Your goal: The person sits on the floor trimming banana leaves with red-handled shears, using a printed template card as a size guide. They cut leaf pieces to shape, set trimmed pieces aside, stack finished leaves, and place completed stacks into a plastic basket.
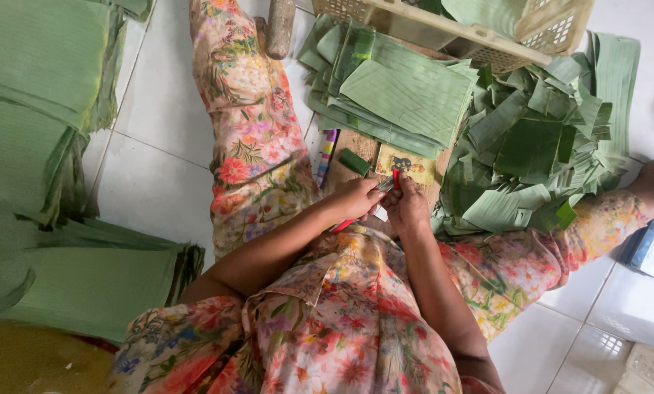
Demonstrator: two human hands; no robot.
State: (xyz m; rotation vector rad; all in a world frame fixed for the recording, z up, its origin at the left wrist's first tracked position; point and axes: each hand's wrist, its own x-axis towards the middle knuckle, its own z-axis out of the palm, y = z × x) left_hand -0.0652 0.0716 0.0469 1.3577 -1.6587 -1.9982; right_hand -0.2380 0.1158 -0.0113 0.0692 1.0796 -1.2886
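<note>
Red plastic shows between your two hands: a small cutter [385, 187] with a red handle and a metal tip, pinched right at your lap's edge. Your left hand [355, 198] is curled around the handle end, fingers together and clamped on it, with a strip of red poking out below the palm toward your wrist. Your right hand [407, 206] meets it from the other side, fingertips closed on the blade end. Both hands touch the tool, so neither is nearer; its long axis runs on a slant, low at your left, rising toward your right.

Just ahead of your knuckles lies the wooden board [356, 146], with one small green leaf offcut [355, 161] on it, one yellowish printed card [407, 166] and one striped pen-like stick [325, 155] along its left edge. Beyond that, one stack of cut leaf sheets [400, 91], squared up. To your right, one loose heap of leaf trimmings [538, 153], too many pieces to count. One cream plastic basket [480, 33] sits at the far side. Off to your left, big folded leaf bundles [43, 146] rest on the white tiled floor [159, 138]; I make out at least three.
</note>
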